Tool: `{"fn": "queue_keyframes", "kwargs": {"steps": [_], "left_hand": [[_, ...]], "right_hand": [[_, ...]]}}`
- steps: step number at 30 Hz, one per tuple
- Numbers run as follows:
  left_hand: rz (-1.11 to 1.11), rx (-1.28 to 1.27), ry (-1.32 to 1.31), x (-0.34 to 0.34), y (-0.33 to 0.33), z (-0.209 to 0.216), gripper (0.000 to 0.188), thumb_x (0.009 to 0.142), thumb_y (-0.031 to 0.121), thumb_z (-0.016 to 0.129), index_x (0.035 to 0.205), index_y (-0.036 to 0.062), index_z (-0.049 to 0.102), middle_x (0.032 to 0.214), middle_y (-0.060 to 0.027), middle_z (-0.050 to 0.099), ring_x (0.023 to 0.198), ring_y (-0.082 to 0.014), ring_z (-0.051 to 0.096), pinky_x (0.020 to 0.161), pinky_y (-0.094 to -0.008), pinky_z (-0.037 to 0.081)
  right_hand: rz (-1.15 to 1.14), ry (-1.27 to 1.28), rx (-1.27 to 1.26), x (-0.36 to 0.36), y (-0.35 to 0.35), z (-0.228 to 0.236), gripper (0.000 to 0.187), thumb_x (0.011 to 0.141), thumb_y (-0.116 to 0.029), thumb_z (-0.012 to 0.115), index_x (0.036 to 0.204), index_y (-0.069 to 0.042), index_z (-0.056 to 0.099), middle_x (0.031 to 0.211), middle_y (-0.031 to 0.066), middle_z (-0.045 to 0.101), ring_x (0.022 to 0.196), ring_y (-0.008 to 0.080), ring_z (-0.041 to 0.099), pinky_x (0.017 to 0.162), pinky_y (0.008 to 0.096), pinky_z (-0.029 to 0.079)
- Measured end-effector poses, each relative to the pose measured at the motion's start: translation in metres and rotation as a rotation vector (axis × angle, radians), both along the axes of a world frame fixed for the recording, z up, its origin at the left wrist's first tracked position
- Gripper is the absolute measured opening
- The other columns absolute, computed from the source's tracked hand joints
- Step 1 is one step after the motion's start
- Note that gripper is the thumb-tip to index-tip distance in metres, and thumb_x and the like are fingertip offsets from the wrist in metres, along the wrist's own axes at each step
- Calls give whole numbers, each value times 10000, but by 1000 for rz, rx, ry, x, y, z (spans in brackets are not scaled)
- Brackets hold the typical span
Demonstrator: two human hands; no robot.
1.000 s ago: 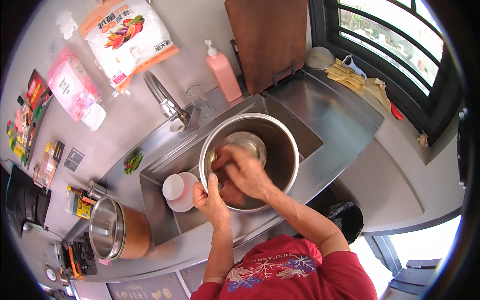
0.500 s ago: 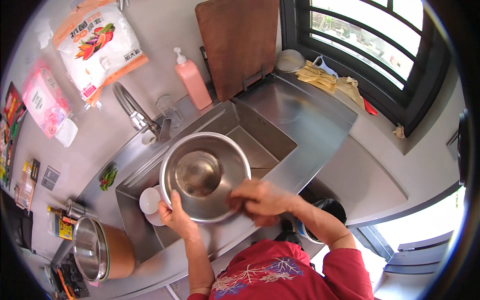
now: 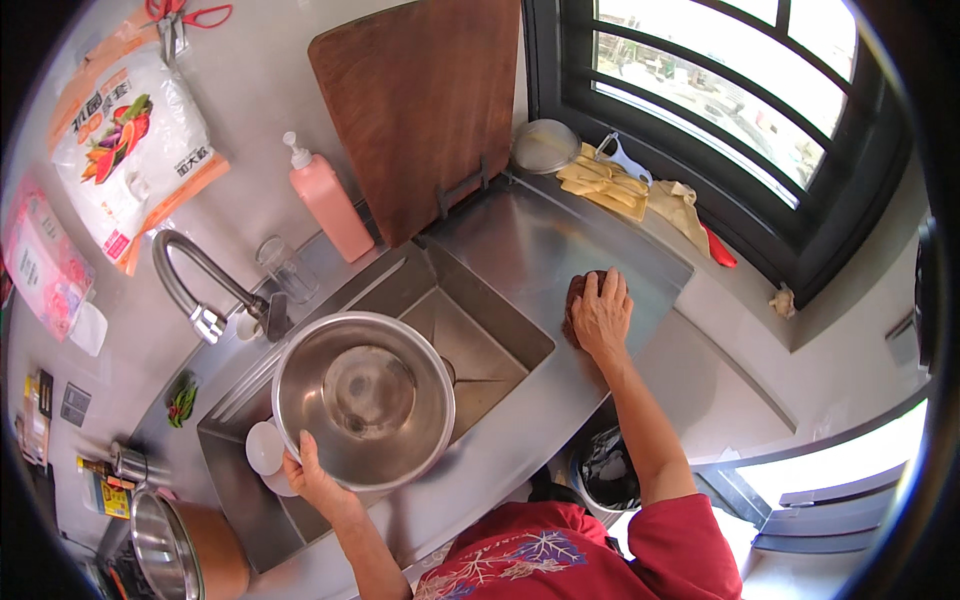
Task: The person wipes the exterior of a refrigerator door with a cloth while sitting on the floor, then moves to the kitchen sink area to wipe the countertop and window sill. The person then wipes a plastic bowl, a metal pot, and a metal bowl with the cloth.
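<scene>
My left hand (image 3: 320, 484) is closed on the near-left rim of a wide stainless steel basin (image 3: 432, 402), thumb over the edge. The basin is tilted above the sink (image 3: 490, 305), and nothing shows inside it. Off to the right, my right hand (image 3: 604, 318) rests on the steel counter (image 3: 500, 225), its fingers over a dark brown pad (image 3: 573, 300). Whether that pad is a cloth or a sponge I cannot tell. White bowls (image 3: 266, 447) sit in the sink, partly behind the basin and close to my left hand.
Behind the sink stand a faucet (image 3: 205, 270), a glass (image 3: 287, 270), a pink pump bottle (image 3: 333, 210) and a wooden cutting board (image 3: 420, 110). Pots (image 3: 215, 545) stand at the left. Yellow gloves (image 3: 607, 185) lie on the windowsill, and a black-lined bin (image 3: 608, 470) stands below the counter.
My right hand has moved away from the basin to the counter on the right, with the brown pad under it. My left hand still grips the basin. The whole view has shifted.
</scene>
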State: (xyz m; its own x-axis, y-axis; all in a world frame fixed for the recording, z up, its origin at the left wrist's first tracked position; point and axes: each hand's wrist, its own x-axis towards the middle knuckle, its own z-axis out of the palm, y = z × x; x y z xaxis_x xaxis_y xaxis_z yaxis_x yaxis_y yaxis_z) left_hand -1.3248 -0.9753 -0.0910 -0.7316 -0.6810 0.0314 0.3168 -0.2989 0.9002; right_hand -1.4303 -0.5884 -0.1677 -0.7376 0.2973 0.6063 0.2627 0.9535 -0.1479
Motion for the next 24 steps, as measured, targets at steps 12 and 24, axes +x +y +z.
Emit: {"fn": "queue_keyframes", "kwargs": {"steps": [12, 24], "left_hand": [[61, 120, -108, -41, 26, -8, 324, 841, 72, 589, 1162, 45, 553, 1059, -65, 608, 917, -178, 603, 784, -321, 512], [26, 220, -201, -54, 15, -66, 418, 744, 17, 562, 1160, 39, 537, 1063, -79, 587, 959, -222, 584, 853, -356, 492]], "right_hand": [[183, 121, 86, -176, 21, -9, 313, 804, -194, 550, 1044, 6, 572, 1194, 222, 504, 1168, 368, 455, 999, 462, 355], [310, 10, -47, -247, -58, -10, 357, 766, -224, 600, 1054, -13, 583, 1157, 186, 485, 1143, 347, 434, 1025, 482, 310]]}}
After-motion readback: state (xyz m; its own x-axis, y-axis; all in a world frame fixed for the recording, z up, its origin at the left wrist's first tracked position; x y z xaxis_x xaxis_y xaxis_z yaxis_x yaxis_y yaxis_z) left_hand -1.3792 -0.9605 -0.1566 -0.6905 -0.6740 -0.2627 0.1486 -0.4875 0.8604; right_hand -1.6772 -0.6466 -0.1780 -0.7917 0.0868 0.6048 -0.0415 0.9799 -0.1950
